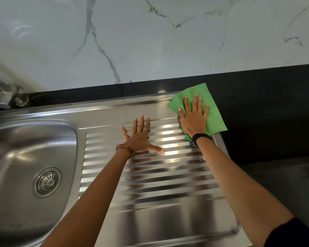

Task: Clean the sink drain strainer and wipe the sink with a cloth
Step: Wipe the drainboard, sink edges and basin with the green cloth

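The green cloth (202, 107) is being pressed flat by the right hand (193, 120), fingers straight, at the drainboard's (150, 175) two o'clock corner, its long axis running eleven to five. The left hand (141, 138) is being rested flat, fingers spread, holding nothing. The strainer (47, 182) is being left seated in the basin (16, 148) at eight o'clock.

Green cloth (203, 106) flat on drainboard's far right corner; strainer (47, 182) seated in basin (16, 139)

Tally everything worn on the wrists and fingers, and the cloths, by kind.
Brown beaded bracelet, left wrist: 1
Thin silver ring, left hand: 1
Black wristband, right wrist: 1
Green cloth under right hand: 1
Total: 4
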The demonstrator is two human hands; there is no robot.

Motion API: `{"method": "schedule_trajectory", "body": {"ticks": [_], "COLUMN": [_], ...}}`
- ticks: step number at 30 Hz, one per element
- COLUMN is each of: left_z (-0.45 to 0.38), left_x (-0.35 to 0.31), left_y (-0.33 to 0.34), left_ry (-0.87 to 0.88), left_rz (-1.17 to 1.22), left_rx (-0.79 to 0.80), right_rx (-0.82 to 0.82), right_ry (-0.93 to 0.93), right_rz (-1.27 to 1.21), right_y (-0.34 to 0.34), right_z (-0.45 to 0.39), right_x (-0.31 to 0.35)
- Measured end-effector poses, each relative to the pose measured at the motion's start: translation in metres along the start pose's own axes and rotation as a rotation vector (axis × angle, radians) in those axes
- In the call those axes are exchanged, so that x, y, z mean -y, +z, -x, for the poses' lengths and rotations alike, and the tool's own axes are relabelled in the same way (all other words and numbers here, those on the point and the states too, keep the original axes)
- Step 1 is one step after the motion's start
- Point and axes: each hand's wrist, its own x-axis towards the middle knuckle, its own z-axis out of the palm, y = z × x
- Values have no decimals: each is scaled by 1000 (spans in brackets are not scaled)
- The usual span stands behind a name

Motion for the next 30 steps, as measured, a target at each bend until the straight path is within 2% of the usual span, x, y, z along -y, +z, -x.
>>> {"method": "schedule_trajectory", "body": {"ticks": [3,6,12,17,24,27,30], "left_z": [7,15,50,71,102,118,134], "left_x": [-3,-7,-1,23,55,72,92], "left_y": [-2,-1,26,37,32,33,36], "left_ry": [-20,-69,-26,-126,-201,-359,-514], "left_rz": [7,47,60,146,42,41,155], "left_rx": [-16,-50,-237,-329,-397,-438,-441], "right_rx": [14,-14,-19,-11,-5,-25,-40], "right_ry": [-71,-30,13,-4,-4,44,126], "right_rz": [-27,-90,-18,-18,-94,-106,-116], "right_y": [-4,-2,2,3,-3,0,3], "right_z": [19,65,140,122,54,51,55], "right_x": [-6,-5,-15,-13,-1,4,20]}}
